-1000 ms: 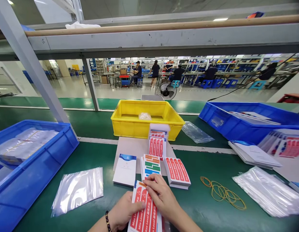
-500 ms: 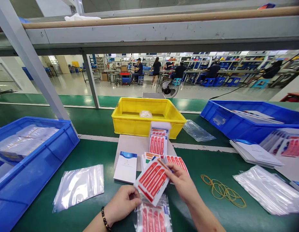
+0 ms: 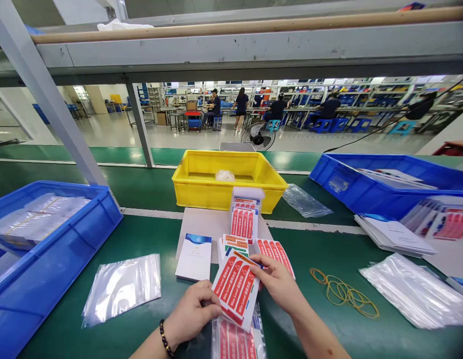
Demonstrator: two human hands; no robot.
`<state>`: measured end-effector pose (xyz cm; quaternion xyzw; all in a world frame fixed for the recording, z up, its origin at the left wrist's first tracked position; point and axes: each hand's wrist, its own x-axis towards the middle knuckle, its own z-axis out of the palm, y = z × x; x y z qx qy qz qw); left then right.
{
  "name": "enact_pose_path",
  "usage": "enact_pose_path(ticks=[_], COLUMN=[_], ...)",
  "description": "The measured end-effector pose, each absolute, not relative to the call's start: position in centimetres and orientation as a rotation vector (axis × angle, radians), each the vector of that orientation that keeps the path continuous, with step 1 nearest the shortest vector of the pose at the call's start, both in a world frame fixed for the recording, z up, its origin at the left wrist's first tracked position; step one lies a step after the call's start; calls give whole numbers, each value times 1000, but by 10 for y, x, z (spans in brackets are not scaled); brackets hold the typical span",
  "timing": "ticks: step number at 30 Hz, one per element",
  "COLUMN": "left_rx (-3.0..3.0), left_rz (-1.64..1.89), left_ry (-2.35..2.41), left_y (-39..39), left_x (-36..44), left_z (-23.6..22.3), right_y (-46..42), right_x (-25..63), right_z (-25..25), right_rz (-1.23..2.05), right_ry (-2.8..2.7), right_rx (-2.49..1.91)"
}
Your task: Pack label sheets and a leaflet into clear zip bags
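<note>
My left hand pinches the lower left edge of a small bundle of red-and-white label sheets. At the bundle's upper right, my right hand grips it between thumb and fingers. Below it, a clear plastic bag with red label sheets lies on the green table, partly covered. A stack of white booklets with blue tops sits just beyond my left hand. Past my right hand is another stack of red label sheets. More label sheets stand in a holder by the yellow bin.
A yellow bin is straight ahead. Blue bins stand at left and right. Clear bags lie at left, more bags at right, near rubber bands. A metal frame beam crosses above.
The label bundle has tilted more upright and shifted slightly to the right, so its print shows more clearly. Both hands still hold it.
</note>
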<state>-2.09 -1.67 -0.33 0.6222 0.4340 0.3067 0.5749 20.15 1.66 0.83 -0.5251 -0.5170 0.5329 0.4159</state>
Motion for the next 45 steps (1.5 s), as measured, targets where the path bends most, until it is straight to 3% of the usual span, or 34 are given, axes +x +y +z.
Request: enact_pose_path(ticks=[7,11,15,27,34,45], left_rx=[1326,1292,1234,1097,1151,1086], left_rz=[801,964,1045,858,827,867], left_ry=[1013,1047,1050,1148,1125,1067], left_y=[-17,-17,-18,-19,-19,-18], left_x=[-16,-15,-13,-12,-11,-13], left_z=[-8,-6,-5,-11,-6,-5], right_y=[7,-5,-11,-9,-9,-2], right_x=[181,171,168,172,164,179], right_z=[2,17,24,14,13,24], right_rz=[1424,1328,1456,1492,1321,1474], right_ry=[-1386,-1824,-2054,-1808,-1852,-1832], right_rx=[-1249,-1219,-1105,-1320,-1352,-1329])
